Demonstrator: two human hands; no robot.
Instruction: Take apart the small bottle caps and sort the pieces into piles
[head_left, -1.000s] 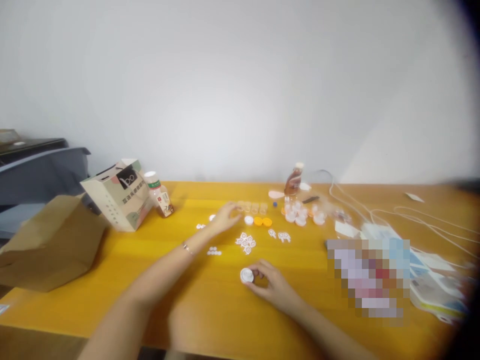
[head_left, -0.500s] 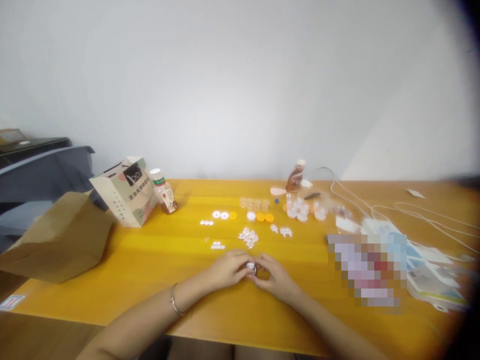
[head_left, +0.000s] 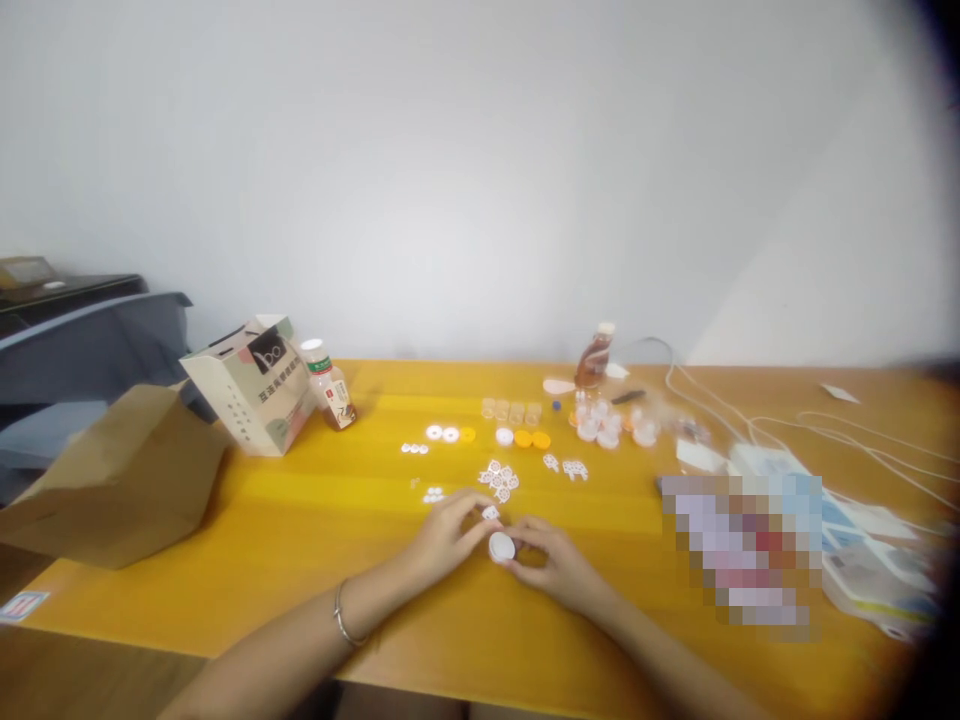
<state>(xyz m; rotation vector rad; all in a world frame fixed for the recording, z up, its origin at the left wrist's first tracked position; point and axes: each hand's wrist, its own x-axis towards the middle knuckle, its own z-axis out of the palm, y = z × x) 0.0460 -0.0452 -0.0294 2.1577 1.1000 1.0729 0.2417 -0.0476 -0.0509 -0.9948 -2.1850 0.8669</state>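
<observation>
My left hand [head_left: 450, 535], with a bracelet on its wrist, is closed on a small white cut-out piece [head_left: 490, 513] between thumb and fingers. My right hand [head_left: 551, 560] pinches a round white cap [head_left: 502, 546] by its right edge, its pale face turned up. The two hands are close together above the table's front half. Just beyond them lies a cluster of white gear-like pieces [head_left: 500, 480]. Several small white discs [head_left: 433, 495] are beside my left hand, partly hidden by it. More small white pieces [head_left: 576, 469] lie farther right.
Across the wooden table [head_left: 300, 590] stand a row of clear cups [head_left: 516, 412], yellow discs [head_left: 532, 439], white rings [head_left: 442, 433] and clear containers [head_left: 600, 425]. A carton bag [head_left: 255, 395], drink bottle [head_left: 328, 385] and brown paper bag [head_left: 127, 480] are left; cola bottle [head_left: 595, 355], cables [head_left: 712, 405] right.
The hands have parted slightly. The small white piece, earlier together with the cap between both hands, is now in the left hand, while the cap shows its white face in the right.
</observation>
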